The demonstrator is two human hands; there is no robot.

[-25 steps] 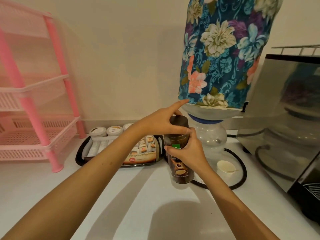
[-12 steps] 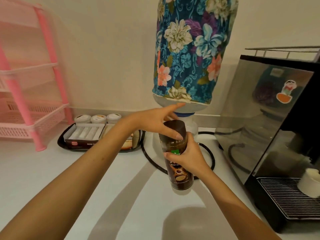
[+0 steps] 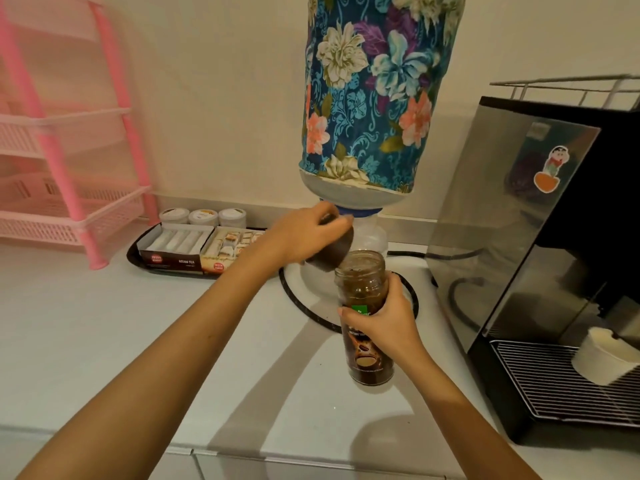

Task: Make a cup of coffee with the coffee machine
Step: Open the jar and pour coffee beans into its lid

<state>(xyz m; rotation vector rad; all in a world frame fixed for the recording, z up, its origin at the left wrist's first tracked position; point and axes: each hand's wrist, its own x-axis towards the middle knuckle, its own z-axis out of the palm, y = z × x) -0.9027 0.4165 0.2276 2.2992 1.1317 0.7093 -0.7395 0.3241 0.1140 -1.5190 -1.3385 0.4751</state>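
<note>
Brown lid (image 3: 331, 251) now off the coffee jar (image 3: 366, 317), in left hand (image 3: 304, 233).

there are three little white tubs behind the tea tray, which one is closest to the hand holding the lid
The rightmost tub. It sits at the end of the row nearest the left hand gripping the brown lid; the middle tub and leftmost tub lie farther away.

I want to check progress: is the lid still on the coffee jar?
No, the left hand holds the lid beside the open coffee jar.
</note>
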